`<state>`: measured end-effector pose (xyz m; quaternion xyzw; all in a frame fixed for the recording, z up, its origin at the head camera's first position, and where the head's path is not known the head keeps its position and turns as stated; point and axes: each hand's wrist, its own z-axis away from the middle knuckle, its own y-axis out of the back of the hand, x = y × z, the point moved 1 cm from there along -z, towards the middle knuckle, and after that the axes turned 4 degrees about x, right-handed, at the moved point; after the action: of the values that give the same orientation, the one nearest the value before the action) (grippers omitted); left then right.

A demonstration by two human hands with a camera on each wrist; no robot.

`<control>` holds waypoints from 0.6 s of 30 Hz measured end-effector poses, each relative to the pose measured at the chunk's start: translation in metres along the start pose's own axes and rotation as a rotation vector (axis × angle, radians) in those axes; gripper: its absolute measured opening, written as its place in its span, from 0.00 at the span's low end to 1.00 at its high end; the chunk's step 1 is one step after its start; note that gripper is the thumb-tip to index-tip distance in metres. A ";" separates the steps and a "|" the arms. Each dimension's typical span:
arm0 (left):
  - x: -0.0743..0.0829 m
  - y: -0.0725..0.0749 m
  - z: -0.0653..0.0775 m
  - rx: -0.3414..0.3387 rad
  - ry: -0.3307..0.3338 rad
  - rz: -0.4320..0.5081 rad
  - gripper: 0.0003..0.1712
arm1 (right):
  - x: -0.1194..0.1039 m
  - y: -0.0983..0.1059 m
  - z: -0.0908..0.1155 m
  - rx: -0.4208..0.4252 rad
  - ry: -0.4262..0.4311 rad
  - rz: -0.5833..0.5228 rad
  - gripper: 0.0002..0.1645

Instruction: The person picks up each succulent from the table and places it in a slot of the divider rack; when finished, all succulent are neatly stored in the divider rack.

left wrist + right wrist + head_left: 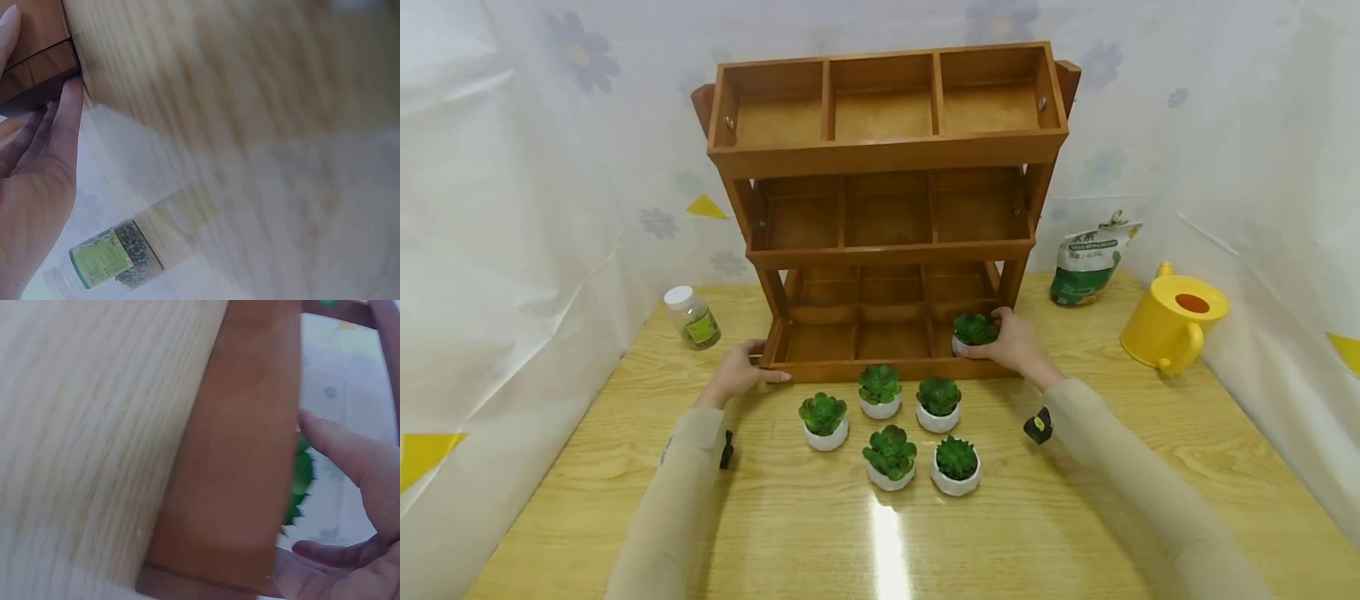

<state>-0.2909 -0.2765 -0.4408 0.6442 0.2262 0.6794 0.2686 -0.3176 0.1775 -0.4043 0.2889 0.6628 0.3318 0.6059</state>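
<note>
A brown wooden three-tier shelf point(887, 150), each tier split into compartments, stands on the table. At its lower left front corner, my left hand point(737, 372) grips the frame, thumb in front and fingers along the side; the left wrist view shows the hand point(44, 169) against the wood. My right hand point(1017, 343) holds a potted succulent point(973, 331) in the bottom tier's right front compartment. In the right wrist view, the front board hides the pot, and green leaves point(301, 481) show beside the thumb. Several potted succulents point(889, 454) in white pots sit before the shelf.
To the shelf's left is a clear jar point(694, 318) with a white lid, holding small granules. A green and white bag point(1092, 262), clipped at the top, and a yellow watering can point(1172, 321) stand on the right. White sheeting point(512, 208) hangs behind and beside the table.
</note>
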 end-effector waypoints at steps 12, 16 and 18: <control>-0.001 -0.001 -0.002 0.000 0.001 0.011 0.54 | 0.001 0.013 0.057 -0.190 0.107 -0.380 0.36; -0.001 -0.002 -0.001 -0.003 0.006 0.009 0.54 | 0.003 -0.004 0.072 -0.352 0.141 -0.445 0.37; -0.001 -0.003 -0.001 0.000 0.010 0.008 0.53 | 0.005 -0.013 0.075 -0.400 0.141 -0.471 0.38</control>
<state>-0.2918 -0.2749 -0.4432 0.6418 0.2251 0.6836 0.2646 -0.2435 0.1802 -0.4208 -0.0212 0.6735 0.3253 0.6634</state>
